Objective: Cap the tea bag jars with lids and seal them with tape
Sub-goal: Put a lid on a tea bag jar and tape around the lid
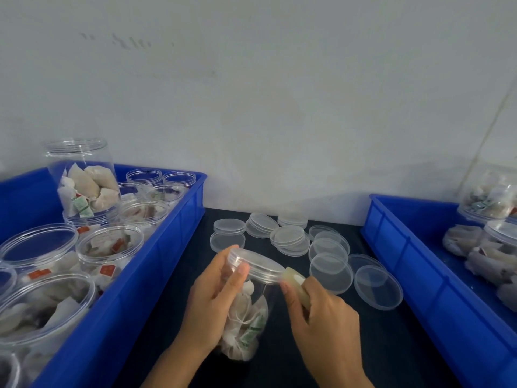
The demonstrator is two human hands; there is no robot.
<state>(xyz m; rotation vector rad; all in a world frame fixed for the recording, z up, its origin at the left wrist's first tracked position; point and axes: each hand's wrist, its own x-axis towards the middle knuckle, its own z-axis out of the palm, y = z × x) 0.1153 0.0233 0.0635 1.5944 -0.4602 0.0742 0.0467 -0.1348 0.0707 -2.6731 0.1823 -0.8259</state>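
Note:
A clear jar of tea bags [246,323] stands tilted on the dark table, with a clear lid [256,264] on its mouth. My left hand [215,301] grips the jar's upper part, thumb pressed against the lid's rim. My right hand [321,317] holds a roll of clear tape [295,281], whose end touches the lid's right edge. Several loose clear lids [288,238] lie on the table behind the jar.
A blue crate [156,264] at the left holds several open jars of tea bags [84,186]. Another blue crate [414,261] at the right holds capped jars [489,200], some lying down. A white wall stands behind the table.

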